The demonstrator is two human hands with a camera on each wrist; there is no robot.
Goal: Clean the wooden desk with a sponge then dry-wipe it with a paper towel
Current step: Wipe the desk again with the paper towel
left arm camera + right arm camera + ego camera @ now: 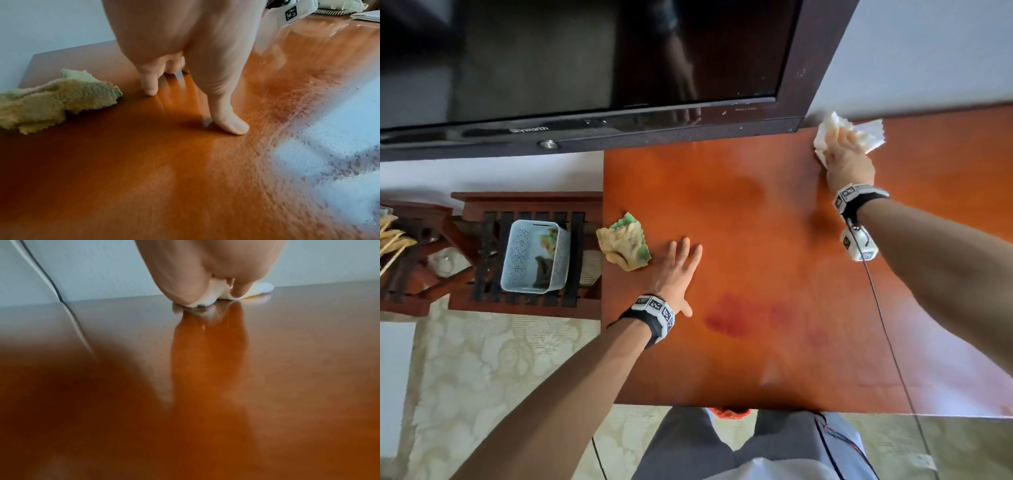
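The orange-brown wooden desk [756,222] fills the middle of the head view. A crumpled yellow-green sponge [625,243] [59,100] lies at its left edge. My left hand [678,270] [180,53] rests flat on the wood just right of the sponge, fingers straight, apart from it. At the far right back corner my right hand [847,150] [216,280] grips a wadded white paper towel [869,133] [263,287] and presses it onto the desk by the wall. Damp streaks [308,129] and a darker red patch [750,315] show on the surface.
A black television [585,68] hangs over the desk's back left. Left of the desk stands a wooden rack with a pale blue basket [534,257]. A thin cable [887,325] trails from my right wrist across the desk. A notebook [366,15] lies at the far right.
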